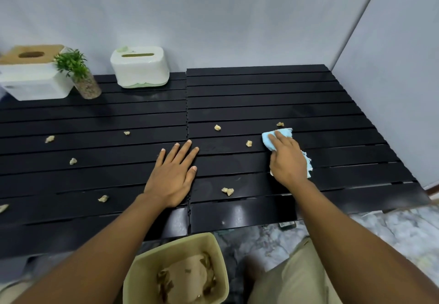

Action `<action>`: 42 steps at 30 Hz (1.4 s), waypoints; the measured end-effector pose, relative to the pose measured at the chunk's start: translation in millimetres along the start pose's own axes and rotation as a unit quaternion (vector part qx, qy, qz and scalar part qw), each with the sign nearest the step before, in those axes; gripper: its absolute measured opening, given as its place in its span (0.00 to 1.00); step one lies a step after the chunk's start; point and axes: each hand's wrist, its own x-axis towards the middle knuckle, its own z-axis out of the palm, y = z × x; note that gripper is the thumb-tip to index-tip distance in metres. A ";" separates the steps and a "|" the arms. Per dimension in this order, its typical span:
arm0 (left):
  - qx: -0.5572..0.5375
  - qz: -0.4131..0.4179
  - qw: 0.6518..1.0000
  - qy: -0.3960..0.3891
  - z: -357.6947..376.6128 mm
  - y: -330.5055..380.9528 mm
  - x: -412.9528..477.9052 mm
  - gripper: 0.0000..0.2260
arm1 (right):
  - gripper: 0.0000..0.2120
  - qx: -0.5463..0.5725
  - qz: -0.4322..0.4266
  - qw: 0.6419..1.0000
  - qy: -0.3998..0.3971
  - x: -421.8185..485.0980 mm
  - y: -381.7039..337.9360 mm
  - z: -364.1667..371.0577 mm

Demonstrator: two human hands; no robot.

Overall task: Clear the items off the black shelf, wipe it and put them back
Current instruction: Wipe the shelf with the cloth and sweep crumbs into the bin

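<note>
Right grip (288, 161) lies flat-fingered on a blue cloth (268, 140), pressing it onto the black shelf (261, 94) rather than clenching it; left grip (172, 175), released and spread, rests palm-down on the slats to its left. Thin and frayed, the cloth looks soft, light and limp, likely to bunch unless kept under a broad palm; its ragged ends show past the fingertips and at the outer edge of the right grip. Pale crumbs (248, 143) lie scattered over the glossy slats, one just left of the right grip, others well apart beyond the left grip; loose and light, they should sweep easily, though the gaps between slats may catch them. A white tissue box (140, 68), a wood-topped tissue box (33, 78) and a small potted plant (80, 73) stand far beyond the left grip, against the wall; a beige bin (175, 248) sits below both grips at the shelf's front edge.
</note>
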 end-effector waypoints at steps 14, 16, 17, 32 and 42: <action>-0.027 0.009 0.999 0.015 -2.8 -0.8 -4.3 0.29 | 0.21 0.373 -0.087 0.921 -0.066 -38.7 -107.7 14.0; -0.019 0.007 1.000 0.014 -2.7 -1.6 -4.2 0.29 | 0.20 0.454 -0.009 0.890 -0.044 -29.8 -95.5 -7.2; -0.019 0.006 1.000 0.016 -2.7 -1.7 -4.0 0.29 | 0.20 0.464 0.019 0.885 -0.029 -25.2 -85.4 -18.2; -0.051 0.005 0.998 0.028 -4.1 -1.6 -1.3 0.30 | 0.21 0.043 -0.083 0.995 0.034 -47.0 14.8 -11.4; -0.090 0.002 0.993 0.078 -6.7 -12.9 67.6 0.30 | 0.19 0.096 0.117 0.965 0.214 45.5 78.3 -74.7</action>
